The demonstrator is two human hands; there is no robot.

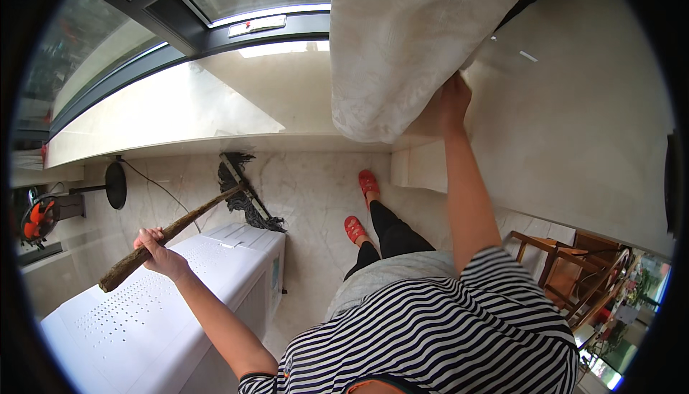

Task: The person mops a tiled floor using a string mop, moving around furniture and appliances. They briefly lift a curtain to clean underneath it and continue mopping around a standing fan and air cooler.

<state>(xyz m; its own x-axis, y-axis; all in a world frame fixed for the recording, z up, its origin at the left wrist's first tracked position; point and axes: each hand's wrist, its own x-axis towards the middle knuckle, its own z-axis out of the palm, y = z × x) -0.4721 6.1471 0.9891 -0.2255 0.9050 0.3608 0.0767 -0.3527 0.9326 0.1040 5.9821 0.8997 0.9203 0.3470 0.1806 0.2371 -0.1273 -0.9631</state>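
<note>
1. The left hand [156, 252], at the lower left of the frame, is wrapped tight around a rough, bark-brown wooden mop handle [169, 236] that runs up and right to a dark, stringy mop head [244, 197] lying on the floor at the centre.
2. The right hand [453, 100], right of centre in the upper half, grips and holds aside the edge of a pale, faintly patterned curtain [402, 42] that hangs in soft folds from the top edge.
3. A white plastic box-shaped unit [143, 315] with rows of small perforations on its flat top fills the lower left; its lid is closed, so I cannot tell what is inside.
4. The floor [316, 200] is glossy, veined pale marble; the person's red slippers [361, 206] stand on it near the mop head.
5. A smooth stone window sill [179, 118] runs across the upper left under dark window frames.
6. Bare floor lies between the white unit and the slippers; a wooden chair [567, 272] sits at the lower right.
</note>
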